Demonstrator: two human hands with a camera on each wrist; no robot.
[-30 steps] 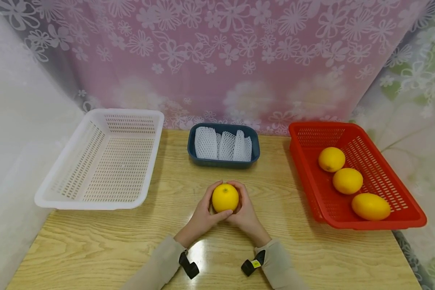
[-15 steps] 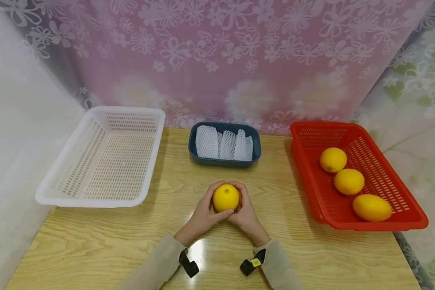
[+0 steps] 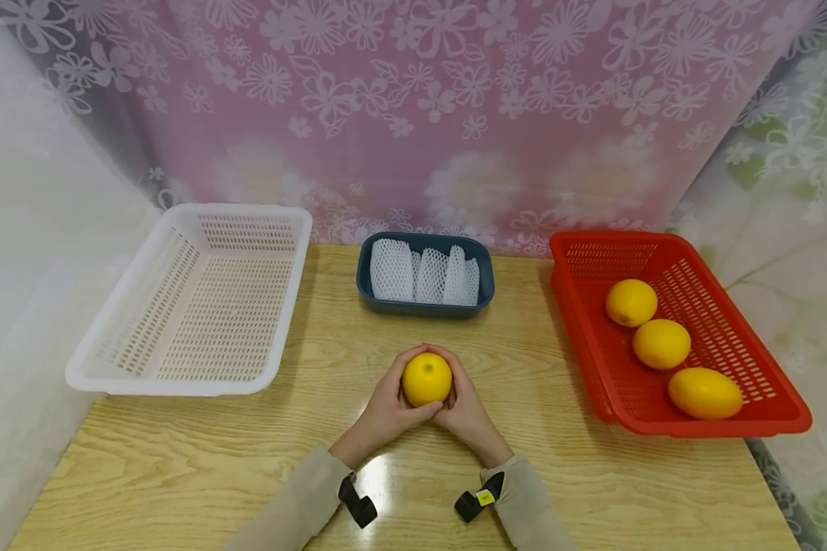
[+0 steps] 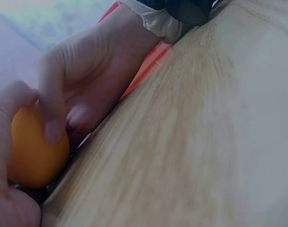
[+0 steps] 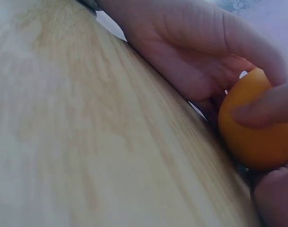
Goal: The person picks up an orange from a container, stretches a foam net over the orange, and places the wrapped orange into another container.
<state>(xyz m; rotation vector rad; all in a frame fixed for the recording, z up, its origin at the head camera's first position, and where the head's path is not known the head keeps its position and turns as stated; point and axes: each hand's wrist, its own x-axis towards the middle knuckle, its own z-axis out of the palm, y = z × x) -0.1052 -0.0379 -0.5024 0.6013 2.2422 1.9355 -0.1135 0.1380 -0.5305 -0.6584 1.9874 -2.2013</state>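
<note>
A yellow lemon (image 3: 426, 379) stands on end at the middle of the table, its stem mark facing up. My left hand (image 3: 386, 403) curls round its left side, and my right hand (image 3: 469, 413) cups the right side. The thumbs meet at the near side, and the fingertips come together at the far side. In the left wrist view the lemon (image 4: 37, 149) sits low between both hands, close to the tabletop. The right wrist view has a thumb lying across the lemon (image 5: 257, 142). Its underside is hidden.
A white slotted basket (image 3: 286, 321) stands at the left. Behind the hands is a dark blue tray (image 3: 423, 309) of white foam net sleeves (image 3: 391, 272). At the right, a red basket (image 3: 586, 352) holds three lemons (image 3: 661, 344). A pink floral curtain (image 3: 413, 138) hangs behind the table.
The right hand's fingers have shifted slightly left around the far side of the lemon, and the lemon has moved a little toward me. The baskets and tray stay put.
</note>
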